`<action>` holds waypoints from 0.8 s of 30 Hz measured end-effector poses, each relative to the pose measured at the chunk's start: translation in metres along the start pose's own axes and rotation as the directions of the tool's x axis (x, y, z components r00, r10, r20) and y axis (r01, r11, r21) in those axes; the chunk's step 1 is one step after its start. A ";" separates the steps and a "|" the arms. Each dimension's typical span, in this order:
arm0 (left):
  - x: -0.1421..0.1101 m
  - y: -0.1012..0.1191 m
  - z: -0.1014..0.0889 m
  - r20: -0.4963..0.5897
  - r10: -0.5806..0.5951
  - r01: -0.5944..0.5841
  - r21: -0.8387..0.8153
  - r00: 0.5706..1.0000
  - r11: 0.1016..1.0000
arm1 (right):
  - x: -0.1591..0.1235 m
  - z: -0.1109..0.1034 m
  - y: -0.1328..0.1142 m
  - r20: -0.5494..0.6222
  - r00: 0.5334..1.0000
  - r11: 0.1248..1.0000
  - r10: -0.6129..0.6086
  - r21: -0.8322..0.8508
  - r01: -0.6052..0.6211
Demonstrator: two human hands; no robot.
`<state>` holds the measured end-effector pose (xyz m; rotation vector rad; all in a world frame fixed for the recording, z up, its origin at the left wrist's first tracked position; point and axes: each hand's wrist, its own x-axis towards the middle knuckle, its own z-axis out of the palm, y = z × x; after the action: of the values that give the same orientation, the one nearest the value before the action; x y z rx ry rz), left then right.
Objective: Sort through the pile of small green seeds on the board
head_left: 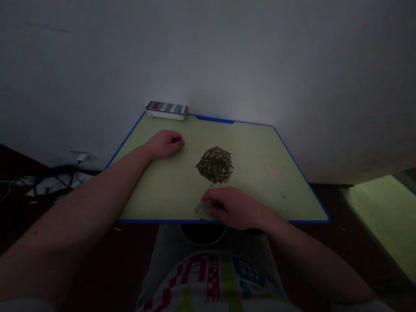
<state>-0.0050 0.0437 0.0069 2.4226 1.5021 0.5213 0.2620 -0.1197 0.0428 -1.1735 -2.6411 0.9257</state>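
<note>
A pile of small dark green grains [215,164] lies in the middle of a light green table with a blue edge [260,151]. My left hand [165,143] rests on the table to the left of the pile, fingers curled under; what they hold, if anything, is hidden. My right hand [232,206] lies near the table's front edge, just below the pile, fingers curled over a small round pale object [203,209] that I cannot name. A bowl rim [201,240] shows below the table's edge, on my lap.
A phone [167,110] lies at the table's far left corner against the white wall. A faint pale patch [273,171] marks the table's right side. Cables [55,177] lie on the dark floor at left. Another green surface [383,212] stands at right.
</note>
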 end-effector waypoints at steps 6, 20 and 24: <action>-0.001 0.001 0.000 0.003 -0.009 0.009 -0.023 1.000 1.000 | -0.005 0.000 -0.001 0.023 1.000 1.000 0.008 0.024 -0.008; 0.000 0.000 0.000 -0.002 0.007 -0.007 -0.028 1.000 1.000 | -0.032 -0.006 0.033 -0.237 0.932 0.962 0.273 0.072 -0.263; 0.000 0.000 0.000 -0.009 0.006 -0.006 -0.024 1.000 1.000 | -0.020 -0.009 0.036 -0.271 0.924 0.961 0.270 0.024 -0.274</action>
<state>-0.0050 0.0436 0.0067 2.4106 1.4833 0.5489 0.3021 -0.1105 0.0323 -1.5760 -2.3105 0.7192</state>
